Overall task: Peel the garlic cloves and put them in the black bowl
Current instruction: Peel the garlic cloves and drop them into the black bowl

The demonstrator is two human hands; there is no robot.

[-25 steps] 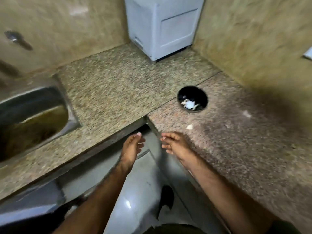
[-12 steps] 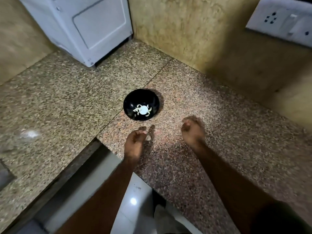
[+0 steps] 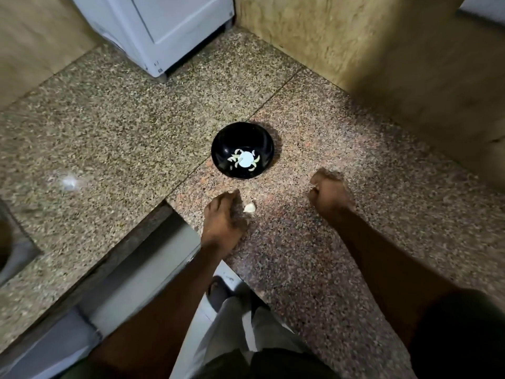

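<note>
The black bowl (image 3: 218,140) stands on the granite counter and holds several peeled garlic cloves (image 3: 232,158) around a bright glare spot. One pale garlic clove (image 3: 249,208) lies on the counter in front of the bowl. My left hand (image 3: 222,218) rests palm down on the counter, its fingertips just left of this clove, and I cannot see whether they touch it. My right hand (image 3: 329,194) is to the right of the clove, curled into a fist on the counter, with nothing visible in it.
A white appliance (image 3: 164,31) stands at the back of the counter (image 3: 123,138) against the wall. A sink edge (image 3: 11,255) shows at the far left. The inner corner of the counter's edge lies just left of my left wrist. A wall socket (image 3: 486,6) is top right.
Both hands have come from the counter's edge onto the counter before the bowl. The right hand's fingers have curled into a fist. The loose clove now shows beside my left fingertips.
</note>
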